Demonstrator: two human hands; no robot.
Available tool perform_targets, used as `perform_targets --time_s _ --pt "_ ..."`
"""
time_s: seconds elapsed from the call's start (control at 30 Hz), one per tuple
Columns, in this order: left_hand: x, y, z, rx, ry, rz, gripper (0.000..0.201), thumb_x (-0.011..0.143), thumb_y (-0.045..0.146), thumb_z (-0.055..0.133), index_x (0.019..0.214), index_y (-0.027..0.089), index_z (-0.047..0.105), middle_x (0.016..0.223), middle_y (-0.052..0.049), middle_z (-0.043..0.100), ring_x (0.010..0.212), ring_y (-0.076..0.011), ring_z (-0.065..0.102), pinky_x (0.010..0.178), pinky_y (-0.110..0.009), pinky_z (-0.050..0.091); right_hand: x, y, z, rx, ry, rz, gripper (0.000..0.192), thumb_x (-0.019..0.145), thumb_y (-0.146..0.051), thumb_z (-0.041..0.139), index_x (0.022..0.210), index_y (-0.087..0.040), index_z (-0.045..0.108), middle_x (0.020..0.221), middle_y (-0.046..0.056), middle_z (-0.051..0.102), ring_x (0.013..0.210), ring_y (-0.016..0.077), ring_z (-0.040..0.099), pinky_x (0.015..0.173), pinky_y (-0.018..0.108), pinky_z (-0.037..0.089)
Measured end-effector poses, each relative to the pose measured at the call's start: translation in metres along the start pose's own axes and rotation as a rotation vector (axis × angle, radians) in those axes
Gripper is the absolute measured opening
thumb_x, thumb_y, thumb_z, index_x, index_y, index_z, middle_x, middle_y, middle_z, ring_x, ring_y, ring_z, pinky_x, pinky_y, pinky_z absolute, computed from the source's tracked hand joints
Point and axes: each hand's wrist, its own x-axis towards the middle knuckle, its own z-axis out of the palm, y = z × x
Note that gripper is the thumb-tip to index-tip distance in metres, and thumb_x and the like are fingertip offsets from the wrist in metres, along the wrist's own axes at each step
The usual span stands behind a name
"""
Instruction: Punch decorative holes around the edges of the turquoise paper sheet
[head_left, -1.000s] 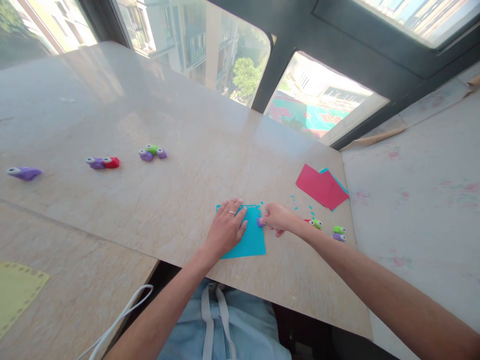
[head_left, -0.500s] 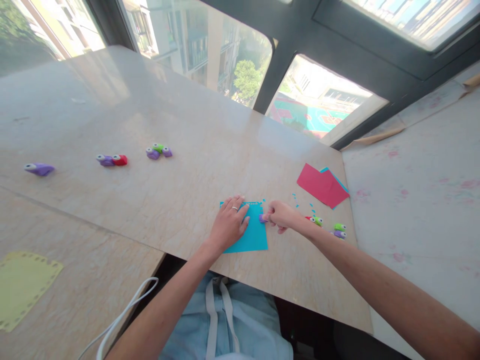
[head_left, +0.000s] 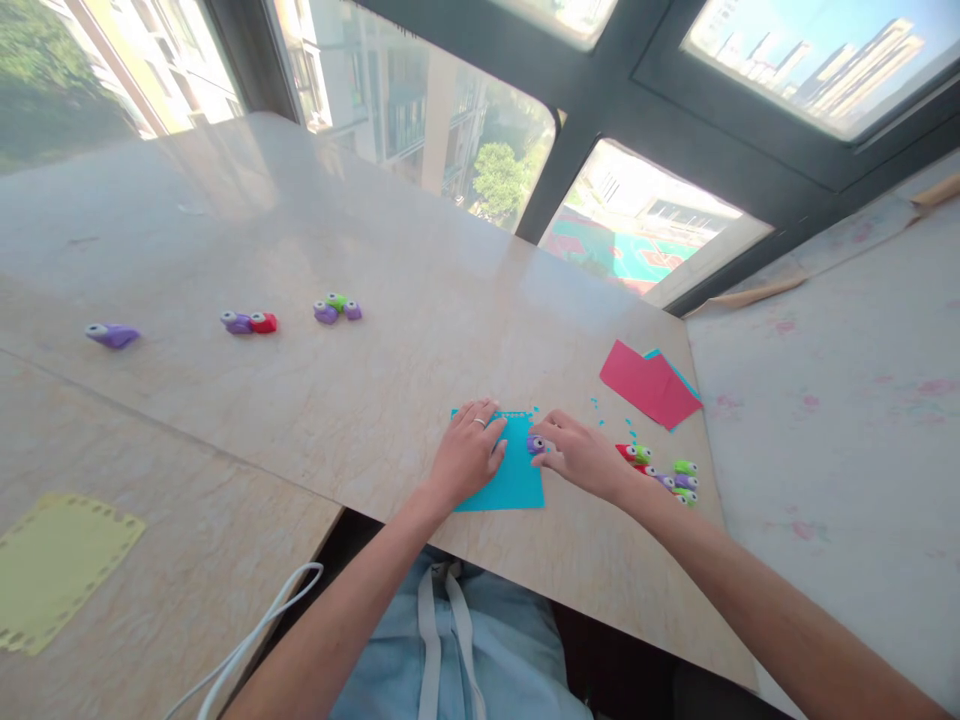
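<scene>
A blue sheet of paper (head_left: 517,485) lies on the table in front of me, with a row of small punched holes along its far edge. My left hand (head_left: 474,445) rests flat on its left part, fingers stretched out and a ring on one of them. At the paper's right edge sits a small purple craft punch (head_left: 535,445). My right hand (head_left: 577,455) has thumb and fingertips on either side of this punch, its round top showing between them. Tiny blue paper cut-outs (head_left: 631,432) are scattered beyond my right hand.
Red paper (head_left: 649,385) lies over blue paper at the right by the wall. Several craft punches (head_left: 685,482) are grouped beside my right forearm. More punches (head_left: 249,322) stand far left. A yellow punched sheet (head_left: 67,570) and a white cable (head_left: 262,630) are near left.
My right hand has loosened from a fist pressing on the purple punch to thumb and fingers at its sides, uncovering its top. My left hand stays on the paper. The view has shifted slightly.
</scene>
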Motion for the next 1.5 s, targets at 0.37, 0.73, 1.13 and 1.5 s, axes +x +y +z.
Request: perform_targets --time_s 0.37,0.73,1.13,1.5 --pt "0.000 -0.001 0.001 0.000 0.015 0.002 0.034 0.095 0.031 0.043 0.122 0.019 0.059 0.142 -0.011 0.052 0.138 -0.0263 0.043 0.117 -0.050 0.038 -0.022 0.026 0.015 -0.045 0.002 -0.011 0.029 0.095 -0.016 0.043 0.116 -0.021 0.061 0.118 0.009 0.060 0.100 0.0183 0.062 0.084 0.028 0.048" --pt "0.000 -0.002 0.001 -0.028 0.017 -0.006 0.033 0.095 0.031 0.045 0.123 0.020 0.061 0.143 -0.011 0.052 0.139 -0.0237 0.042 0.118 -0.051 0.037 -0.055 0.050 0.011 -0.087 0.075 0.148 0.021 0.094 -0.025 0.049 0.109 -0.021 0.064 0.112 0.007 0.066 0.100 0.0203 0.065 0.087 0.033 0.050" --pt "0.000 -0.003 0.003 0.033 0.008 0.001 0.033 0.096 0.033 0.043 0.122 0.020 0.060 0.144 -0.009 0.051 0.139 -0.0251 0.042 0.117 -0.050 0.039 -0.070 0.052 0.013 -0.261 0.303 0.540 0.024 0.089 -0.027 0.060 0.110 -0.016 0.064 0.112 0.011 0.063 0.091 0.0252 0.065 0.067 0.032 0.048" --pt "-0.003 -0.002 0.001 0.049 0.034 -0.005 0.032 0.095 0.030 0.045 0.122 0.020 0.061 0.141 -0.009 0.054 0.135 -0.0260 0.047 0.113 -0.052 0.043 -0.041 -0.029 0.064 0.302 0.376 0.236 0.019 0.095 -0.022 0.050 0.086 -0.019 0.066 0.085 0.004 0.064 0.073 0.0148 0.060 0.069 0.026 0.045"
